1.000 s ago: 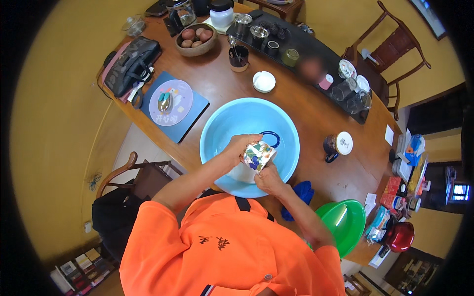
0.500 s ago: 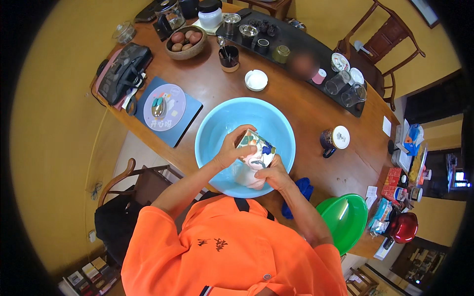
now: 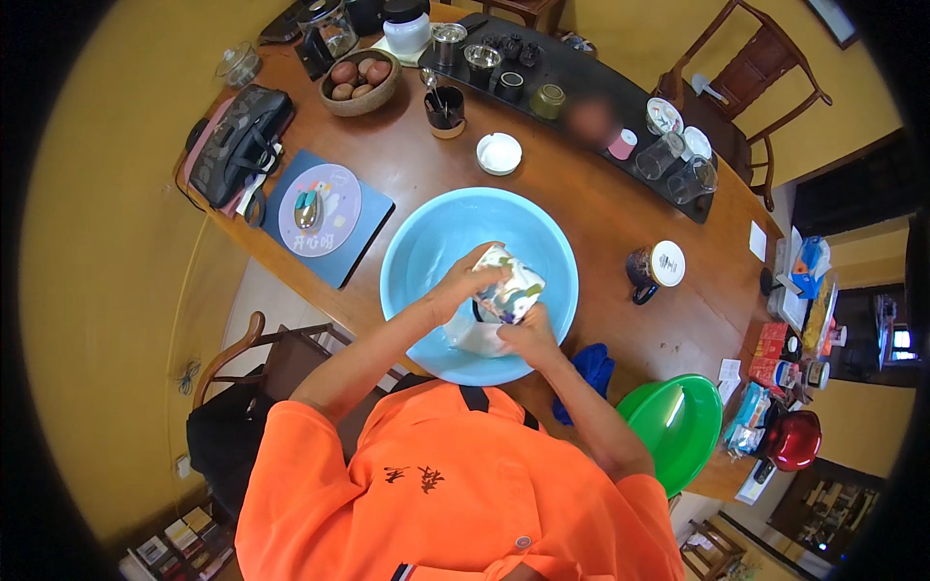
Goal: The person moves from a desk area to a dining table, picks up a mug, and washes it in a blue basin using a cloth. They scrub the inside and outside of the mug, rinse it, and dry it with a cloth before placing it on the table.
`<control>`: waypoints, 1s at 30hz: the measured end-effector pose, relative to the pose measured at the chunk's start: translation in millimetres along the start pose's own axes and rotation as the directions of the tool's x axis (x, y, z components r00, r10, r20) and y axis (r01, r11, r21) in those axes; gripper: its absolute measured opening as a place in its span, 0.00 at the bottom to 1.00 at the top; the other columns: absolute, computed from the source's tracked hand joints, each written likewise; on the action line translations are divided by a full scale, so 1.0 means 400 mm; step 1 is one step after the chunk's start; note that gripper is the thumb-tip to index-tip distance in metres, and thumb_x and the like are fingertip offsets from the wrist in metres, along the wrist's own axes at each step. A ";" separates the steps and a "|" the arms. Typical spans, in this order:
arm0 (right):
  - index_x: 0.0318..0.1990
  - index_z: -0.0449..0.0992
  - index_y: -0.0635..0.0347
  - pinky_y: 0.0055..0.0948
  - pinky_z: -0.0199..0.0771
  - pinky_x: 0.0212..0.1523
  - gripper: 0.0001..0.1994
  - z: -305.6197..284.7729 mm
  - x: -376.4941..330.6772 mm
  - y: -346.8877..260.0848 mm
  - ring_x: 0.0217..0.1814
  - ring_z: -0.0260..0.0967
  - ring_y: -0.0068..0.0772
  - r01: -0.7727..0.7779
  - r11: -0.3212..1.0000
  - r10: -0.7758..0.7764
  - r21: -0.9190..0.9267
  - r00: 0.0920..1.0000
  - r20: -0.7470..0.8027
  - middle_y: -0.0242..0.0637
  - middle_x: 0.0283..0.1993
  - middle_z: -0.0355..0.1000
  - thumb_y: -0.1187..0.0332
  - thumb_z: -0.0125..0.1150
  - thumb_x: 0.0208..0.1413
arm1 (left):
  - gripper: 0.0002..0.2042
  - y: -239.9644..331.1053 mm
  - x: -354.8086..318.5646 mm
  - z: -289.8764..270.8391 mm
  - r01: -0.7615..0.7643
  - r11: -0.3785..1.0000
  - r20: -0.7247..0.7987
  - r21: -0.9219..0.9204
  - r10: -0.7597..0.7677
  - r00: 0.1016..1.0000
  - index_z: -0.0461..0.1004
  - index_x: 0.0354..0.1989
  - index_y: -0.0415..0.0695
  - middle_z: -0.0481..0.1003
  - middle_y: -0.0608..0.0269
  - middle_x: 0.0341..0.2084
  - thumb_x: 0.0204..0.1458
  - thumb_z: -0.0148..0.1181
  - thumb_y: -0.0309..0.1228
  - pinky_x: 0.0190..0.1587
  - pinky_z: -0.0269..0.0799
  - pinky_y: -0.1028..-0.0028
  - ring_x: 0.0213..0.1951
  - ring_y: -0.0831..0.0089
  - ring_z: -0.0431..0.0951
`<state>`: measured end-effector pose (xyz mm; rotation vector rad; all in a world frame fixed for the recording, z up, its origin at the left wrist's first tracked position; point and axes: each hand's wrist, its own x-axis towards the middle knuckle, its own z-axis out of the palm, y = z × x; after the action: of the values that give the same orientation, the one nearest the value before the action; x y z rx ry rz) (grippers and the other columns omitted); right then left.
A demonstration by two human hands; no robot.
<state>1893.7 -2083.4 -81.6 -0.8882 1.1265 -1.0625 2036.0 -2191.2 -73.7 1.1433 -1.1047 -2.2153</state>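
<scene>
**Two hands holding a patterned mug over a blue basin**

The left hand closes on the upper left side of a white mug with a coloured pattern; the right hand grips it from below, together with a white cloth. The mug is tilted and held above the middle of a light blue basin, which stands on a brown wooden surface. Left of the basin lies a dark blue mat carrying a round pale disc, with a black bag beyond it. Right of the basin stands a dark mug with a white lid. A blue cloth and a green bowl sit at the lower right.
</scene>
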 end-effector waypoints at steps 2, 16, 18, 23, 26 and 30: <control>0.50 0.68 0.70 0.27 0.66 0.51 0.25 -0.009 -0.004 -0.036 0.51 0.67 0.29 -0.143 0.958 0.130 0.249 0.989 0.066 0.38 0.51 0.68 0.82 0.50 0.37 | 0.32 -0.028 0.005 0.002 -0.157 0.987 -0.006 0.026 0.158 0.987 0.60 0.60 0.42 0.71 0.55 0.44 0.48 0.61 0.43 0.50 0.69 0.69 0.49 0.68 0.72; 0.44 0.73 0.65 0.42 0.65 0.50 0.18 -0.020 0.003 -0.084 0.49 0.66 0.53 0.452 0.663 -0.175 -0.598 0.869 0.463 0.52 0.45 0.70 0.66 0.58 0.44 | 0.15 -0.021 -0.021 0.012 0.289 0.850 0.111 -0.441 -0.269 0.957 0.72 0.41 0.45 0.76 0.62 0.36 0.49 0.59 0.40 0.43 0.75 0.67 0.38 0.70 0.78; 0.43 0.73 0.65 0.38 0.68 0.45 0.16 -0.035 0.004 -0.076 0.44 0.69 0.49 0.292 0.843 -0.125 -0.451 0.923 0.364 0.49 0.41 0.72 0.69 0.57 0.45 | 0.13 -0.036 -0.014 0.016 0.310 0.840 0.149 -0.445 -0.272 0.951 0.73 0.38 0.48 0.77 0.63 0.35 0.48 0.60 0.40 0.40 0.76 0.68 0.35 0.71 0.78; 0.39 0.74 0.67 0.35 0.71 0.36 0.13 -0.023 -0.006 -0.061 0.37 0.72 0.51 0.040 0.878 -0.038 -0.476 0.999 0.014 0.53 0.37 0.73 0.74 0.54 0.44 | 0.15 -0.060 -0.010 0.005 0.345 0.815 0.108 -0.465 -0.335 0.936 0.75 0.37 0.45 0.78 0.63 0.32 0.48 0.58 0.43 0.37 0.76 0.69 0.33 0.72 0.79; 0.35 0.73 0.67 0.38 0.71 0.34 0.10 0.011 -0.009 -0.045 0.35 0.71 0.53 0.153 0.802 -0.289 -0.577 0.945 -0.151 0.52 0.36 0.72 0.76 0.53 0.44 | 0.16 -0.059 -0.027 0.019 0.359 0.788 0.106 -0.500 -0.356 0.929 0.75 0.37 0.45 0.78 0.64 0.31 0.49 0.56 0.46 0.32 0.76 0.69 0.30 0.71 0.79; 0.33 0.73 0.66 0.35 0.72 0.32 0.07 0.029 0.010 -0.029 0.31 0.72 0.49 0.306 0.683 -0.532 -0.663 0.830 -0.166 0.48 0.33 0.72 0.80 0.52 0.44 | 0.19 -0.083 -0.041 0.024 0.394 0.726 0.091 -0.564 -0.420 0.903 0.75 0.36 0.45 0.78 0.64 0.29 0.50 0.54 0.49 0.27 0.76 0.70 0.27 0.71 0.79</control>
<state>1903.0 -2090.0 -69.0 -1.5945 1.6700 -1.2895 2037.6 -2156.0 -88.7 1.2178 -0.1052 -2.5685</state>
